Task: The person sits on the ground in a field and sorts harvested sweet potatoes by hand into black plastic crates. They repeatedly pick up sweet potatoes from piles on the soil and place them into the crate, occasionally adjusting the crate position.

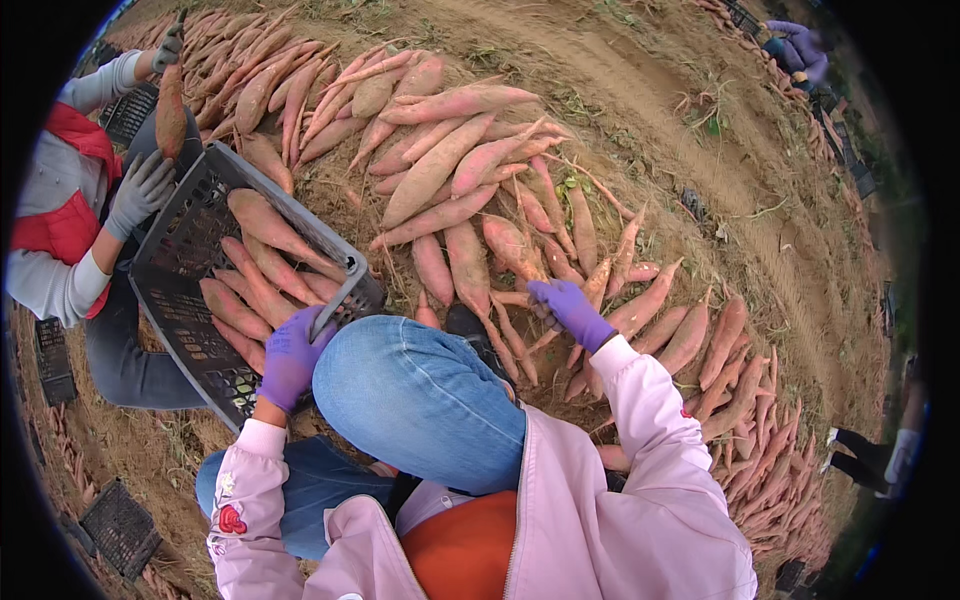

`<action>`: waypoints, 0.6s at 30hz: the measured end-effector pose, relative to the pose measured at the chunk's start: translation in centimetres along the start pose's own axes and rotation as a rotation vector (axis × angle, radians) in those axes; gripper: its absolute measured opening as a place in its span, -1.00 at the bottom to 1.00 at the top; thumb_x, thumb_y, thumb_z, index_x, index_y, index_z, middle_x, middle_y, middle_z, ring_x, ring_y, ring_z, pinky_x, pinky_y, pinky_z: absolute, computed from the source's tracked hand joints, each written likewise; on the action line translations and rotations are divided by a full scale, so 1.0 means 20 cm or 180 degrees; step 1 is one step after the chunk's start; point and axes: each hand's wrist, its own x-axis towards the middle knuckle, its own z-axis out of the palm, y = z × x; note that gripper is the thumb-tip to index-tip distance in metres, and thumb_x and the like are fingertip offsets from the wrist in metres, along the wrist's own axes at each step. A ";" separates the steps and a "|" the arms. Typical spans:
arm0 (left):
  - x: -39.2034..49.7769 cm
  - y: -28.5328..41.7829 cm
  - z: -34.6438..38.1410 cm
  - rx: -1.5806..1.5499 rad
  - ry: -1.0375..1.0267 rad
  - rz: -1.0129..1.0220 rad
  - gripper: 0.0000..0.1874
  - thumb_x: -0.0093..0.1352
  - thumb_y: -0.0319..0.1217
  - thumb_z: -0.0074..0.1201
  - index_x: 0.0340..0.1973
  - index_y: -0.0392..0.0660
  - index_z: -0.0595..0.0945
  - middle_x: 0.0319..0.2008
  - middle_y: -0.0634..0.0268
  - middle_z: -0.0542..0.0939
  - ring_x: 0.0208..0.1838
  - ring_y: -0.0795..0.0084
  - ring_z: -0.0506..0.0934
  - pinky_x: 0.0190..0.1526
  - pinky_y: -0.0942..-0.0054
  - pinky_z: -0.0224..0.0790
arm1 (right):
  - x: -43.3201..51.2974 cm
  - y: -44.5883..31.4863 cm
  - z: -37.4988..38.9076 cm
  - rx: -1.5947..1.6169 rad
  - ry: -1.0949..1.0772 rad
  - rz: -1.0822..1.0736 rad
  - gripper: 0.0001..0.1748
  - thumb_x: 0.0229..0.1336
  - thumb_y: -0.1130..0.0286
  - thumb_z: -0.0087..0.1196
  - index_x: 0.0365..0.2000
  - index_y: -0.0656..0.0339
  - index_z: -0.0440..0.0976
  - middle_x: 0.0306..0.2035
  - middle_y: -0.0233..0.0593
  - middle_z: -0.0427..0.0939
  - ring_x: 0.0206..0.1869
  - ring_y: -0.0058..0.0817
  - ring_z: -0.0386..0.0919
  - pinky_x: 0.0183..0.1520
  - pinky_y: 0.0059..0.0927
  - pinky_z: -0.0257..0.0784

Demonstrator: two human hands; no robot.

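Observation:
My left hand (291, 358), in a purple glove, grips the near rim of a black plastic crate (247, 166). The crate is tilted and holds several reddish sweet potatoes (274, 270). My right hand (570, 309), also in a purple glove, has its fingers closed around the narrow end of a soil-dusted sweet potato (512, 244) at the near side of the row. More sweet potatoes (439, 176) are heaped just beyond it. Below my right hand, thin roots and tapered tips hang over the soil, and its fingertips are partly hidden.
Across the crate sits a co-worker (56, 187) in grey gloves, holding up a sweet potato (171, 112). The row of sweet potatoes (772, 465) continues to the lower right. Another black crate (120, 529) stands lower left. Bare soil (637, 67) runs beyond the row; other people (799, 52) are farther off.

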 end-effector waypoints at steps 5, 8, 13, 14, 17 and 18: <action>0.00 0.00 0.00 -0.0013 0.0008 -0.0041 -0.61 0.44 -0.17 0.19 0.06 -0.14 0.66 -0.06 -0.04 0.69 0.00 -0.07 0.66 0.02 0.10 0.49 | -0.48 0.02 -0.46 -0.2443 0.1080 -0.0820 -0.52 0.27 0.12 0.26 0.03 0.27 0.57 -0.29 -0.24 0.65 -0.23 -0.45 0.65 -0.08 -0.38 0.59; 0.01 0.00 0.01 -0.0012 0.0006 -0.0025 -0.62 0.44 -0.17 0.19 0.04 -0.13 0.67 -0.07 -0.04 0.69 -0.01 -0.08 0.66 0.02 0.10 0.49 | -0.37 -0.06 -0.62 -0.2085 0.2104 -0.1642 -0.40 0.21 0.15 0.28 0.16 0.30 0.52 -0.06 -0.10 0.67 -0.03 -0.35 0.67 0.08 -0.31 0.56; 0.01 0.02 -0.01 0.0082 0.0004 -0.0048 -0.64 0.43 -0.17 0.18 0.02 -0.11 0.68 -0.09 -0.04 0.69 -0.01 -0.09 0.66 0.01 0.09 0.49 | 0.32 -0.24 -0.48 -0.2572 0.2409 -0.1225 -0.26 0.11 -0.02 0.30 0.11 0.37 0.51 0.10 0.15 0.61 0.09 -0.04 0.64 0.16 -0.17 0.53; 0.01 0.03 -0.01 0.0062 -0.0016 -0.0047 -0.64 0.44 -0.17 0.18 0.02 -0.11 0.68 -0.09 -0.05 0.69 -0.01 -0.09 0.66 0.01 0.08 0.49 | 0.42 -0.25 -0.44 -0.2699 0.2481 -0.0695 -0.24 0.09 -0.04 0.30 0.09 0.42 0.51 0.10 0.22 0.60 0.10 0.01 0.63 0.17 -0.14 0.52; 0.01 0.03 -0.01 0.0087 -0.0005 -0.0050 -0.65 0.44 -0.18 0.16 0.02 -0.10 0.68 -0.10 -0.05 0.69 -0.02 -0.10 0.65 0.00 0.07 0.48 | 0.58 -0.23 -0.46 -0.3006 0.2307 -0.0216 -0.25 0.10 -0.05 0.32 0.02 0.47 0.52 0.05 0.20 0.63 0.05 -0.06 0.66 0.10 -0.15 0.56; 0.01 0.03 -0.01 0.0086 0.0010 -0.0036 -0.66 0.44 -0.18 0.16 0.02 -0.10 0.68 -0.11 -0.06 0.69 -0.02 -0.10 0.65 0.00 0.07 0.48 | 0.58 -0.22 -0.49 -0.2623 0.1930 -0.0237 -0.25 0.10 -0.05 0.33 0.02 0.48 0.52 0.04 0.17 0.64 0.03 -0.09 0.67 0.08 -0.17 0.57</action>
